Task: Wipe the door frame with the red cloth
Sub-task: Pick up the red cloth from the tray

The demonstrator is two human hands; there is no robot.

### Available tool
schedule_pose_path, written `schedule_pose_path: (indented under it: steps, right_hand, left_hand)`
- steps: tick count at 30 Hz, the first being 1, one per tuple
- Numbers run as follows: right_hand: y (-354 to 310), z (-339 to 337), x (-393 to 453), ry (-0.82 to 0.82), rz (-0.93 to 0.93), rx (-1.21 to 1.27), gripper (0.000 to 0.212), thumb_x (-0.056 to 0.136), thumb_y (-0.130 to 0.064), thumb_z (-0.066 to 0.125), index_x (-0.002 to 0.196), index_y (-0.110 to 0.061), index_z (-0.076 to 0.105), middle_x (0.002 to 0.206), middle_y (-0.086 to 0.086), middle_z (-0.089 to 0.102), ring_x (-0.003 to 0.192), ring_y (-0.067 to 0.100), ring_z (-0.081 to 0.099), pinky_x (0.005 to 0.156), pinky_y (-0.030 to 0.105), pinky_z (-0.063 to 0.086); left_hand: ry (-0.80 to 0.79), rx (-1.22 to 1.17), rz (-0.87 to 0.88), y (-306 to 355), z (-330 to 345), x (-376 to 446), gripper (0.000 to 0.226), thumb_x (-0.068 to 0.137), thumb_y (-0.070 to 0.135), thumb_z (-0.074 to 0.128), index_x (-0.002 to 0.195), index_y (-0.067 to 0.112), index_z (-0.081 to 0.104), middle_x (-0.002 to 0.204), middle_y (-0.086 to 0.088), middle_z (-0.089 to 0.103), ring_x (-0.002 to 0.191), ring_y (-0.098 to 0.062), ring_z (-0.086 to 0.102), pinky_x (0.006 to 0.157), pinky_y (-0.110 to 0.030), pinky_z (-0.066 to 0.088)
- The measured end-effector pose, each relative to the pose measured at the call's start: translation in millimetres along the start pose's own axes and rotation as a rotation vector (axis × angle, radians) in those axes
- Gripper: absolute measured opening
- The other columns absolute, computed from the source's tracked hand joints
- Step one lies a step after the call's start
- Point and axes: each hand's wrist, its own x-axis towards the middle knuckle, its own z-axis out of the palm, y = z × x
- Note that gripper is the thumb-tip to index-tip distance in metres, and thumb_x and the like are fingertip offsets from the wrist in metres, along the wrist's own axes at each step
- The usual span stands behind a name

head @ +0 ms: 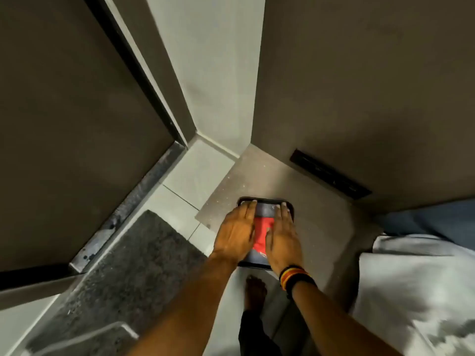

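A red cloth [261,233] lies in a dark rectangular tray [264,199] low over the floor. My left hand [235,233] rests flat, palm down, on the tray's left side. My right hand [282,241] lies the same way on its right side, thumb touching the cloth. Neither hand's fingers are curled around anything. The hands hide most of the tray and the cloth's edges. A dark door [64,124] stands at the left, with its grey door frame [154,73] and black strip beside it.
A dark grey mat [123,265] lies on the light tiles by the metal threshold [128,209]. A brown panel [359,86] with a black slot [330,174] fills the right. White fabric [411,291] is at the lower right. My bare foot [254,291] stands below the tray.
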Motion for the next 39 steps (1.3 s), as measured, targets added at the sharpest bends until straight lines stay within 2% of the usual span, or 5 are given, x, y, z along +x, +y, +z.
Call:
schedule_pose_path:
  steps: [12,21,27,31,39]
  right_hand:
    - [60.7,74.3,51.4,-0.089,0.518,0.275,0.071,0.091,-0.027,0.067,0.154,-0.013,0.035,0.142,0.019,0.056,0.128,0.037,0.057,0.108,0.045,0.05]
    - [63.0,58.1,79.1,-0.098,0.775,0.474,0.012,0.075,-0.018,0.077,0.087,-0.017,0.073,0.104,0.014,0.078,0.1,0.034,0.072,0.09,0.036,0.057]
    - [20.3,6.6,78.5,-0.015,0.533,0.682,0.022,0.072,-0.013,0.084,0.068,-0.023,0.065,0.073,-0.005,0.069,0.077,0.025,0.07,0.064,0.026,0.052]
    - [-43.7,-42.7,88.2,-0.023,0.362,0.8,0.022,0.074,-0.007,0.083,0.074,-0.019,0.064,0.077,0.004,0.069,0.081,0.03,0.069,0.082,0.045,0.061]
    - [-227.1,-156.1,84.3,-0.004,-0.028,1.003,0.024,0.079,-0.004,0.081,0.089,-0.018,0.064,0.102,0.026,0.074,0.093,0.04,0.073,0.081,0.049,0.063]
  left_hand:
    - [-0.172,-0.451,-0.567,-25.6,104.2,55.9,0.037,0.102,0.035,0.056,0.133,0.017,0.06,0.131,-0.011,0.066,0.121,-0.032,0.065,0.102,-0.038,0.052]
    - [-0.093,-0.781,-0.737,-31.2,113.2,68.9,0.016,0.093,0.019,0.069,0.109,0.017,0.071,0.117,-0.011,0.074,0.103,-0.026,0.067,0.09,-0.027,0.051]
    - [0.127,-1.028,-0.645,-35.3,46.3,55.7,0.013,0.086,0.002,0.074,0.091,0.008,0.064,0.088,-0.007,0.071,0.084,-0.024,0.066,0.083,-0.037,0.057]
    - [0.259,-1.084,-0.532,-38.7,-31.6,47.9,0.019,0.089,0.003,0.072,0.083,0.013,0.056,0.077,0.001,0.061,0.073,-0.014,0.058,0.067,-0.015,0.054]
    - [0.544,-1.168,-0.26,-46.0,-244.9,3.9,0.033,0.094,0.001,0.068,0.125,0.01,0.059,0.089,-0.006,0.064,0.083,-0.017,0.064,0.073,-0.021,0.058]
